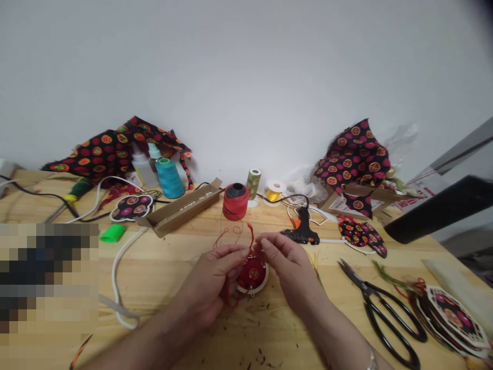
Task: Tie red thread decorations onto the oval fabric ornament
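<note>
A round ornament [253, 273] of dark red patterned fabric in a pale rim sits between my hands, low over the table. My left hand [217, 272] pinches a red cord [251, 234] at the ornament's top edge, and its short frayed end points up. More red cord loops hang below the left fingers. My right hand [287, 264] is closed in a pinch just beside the cord; what lies between those fingertips is too small to make out. A spool of red thread [235, 202] stands beyond my hands, with loose red thread on the wood before it.
Black scissors [379, 303] lie open-bladed at right, beside stacked fabric ornaments [456, 313]. A black glue gun [302, 228] rests behind my right hand. At left are a long cardboard box [185, 210], a teal thread cone [170, 179], a green piece [112, 234] and a white cable [114, 272].
</note>
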Available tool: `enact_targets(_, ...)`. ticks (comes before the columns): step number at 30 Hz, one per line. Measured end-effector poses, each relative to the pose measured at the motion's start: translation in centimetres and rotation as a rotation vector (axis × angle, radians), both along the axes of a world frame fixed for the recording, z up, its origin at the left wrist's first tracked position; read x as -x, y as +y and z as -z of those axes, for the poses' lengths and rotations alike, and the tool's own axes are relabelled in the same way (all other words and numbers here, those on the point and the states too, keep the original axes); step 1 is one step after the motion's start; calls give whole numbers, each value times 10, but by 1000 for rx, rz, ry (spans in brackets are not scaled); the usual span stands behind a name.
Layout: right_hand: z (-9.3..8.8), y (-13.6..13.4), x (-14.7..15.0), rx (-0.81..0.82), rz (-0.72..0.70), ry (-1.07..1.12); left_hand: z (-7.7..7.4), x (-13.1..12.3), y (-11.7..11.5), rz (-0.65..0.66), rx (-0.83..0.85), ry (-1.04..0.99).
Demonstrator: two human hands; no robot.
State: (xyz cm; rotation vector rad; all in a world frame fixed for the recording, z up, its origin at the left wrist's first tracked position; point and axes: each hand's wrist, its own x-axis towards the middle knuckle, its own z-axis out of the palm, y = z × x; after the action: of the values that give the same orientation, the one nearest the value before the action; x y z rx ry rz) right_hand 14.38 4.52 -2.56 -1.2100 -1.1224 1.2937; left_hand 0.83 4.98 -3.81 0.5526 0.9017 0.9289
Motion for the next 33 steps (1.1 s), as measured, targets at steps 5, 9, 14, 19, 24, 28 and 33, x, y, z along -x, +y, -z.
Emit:
enact_targets(5,6,2,4,192,-147,160,2,2,-2,57,-94,97)
enact_targets(9,2,1,4,221,-84,142,-3,0,-3,38,-80,154)
enact_targets(14,1,4,3,211,-8,98,-10,-3,-4,41,-54,117)
enact_targets(19,3,4,1,180,12,84,-8,-3,-4,25,-31,138)
enact_targets(24,3,5,-2,172,2,75,-5,-2,-4,65,-37,116)
enact_targets(28,3,6,-3,155,11,75,-8,-3,-5,58,-17,105)
enact_targets(33,2,7,-5,135,31,27,-6,-3,-6,76,-44,66)
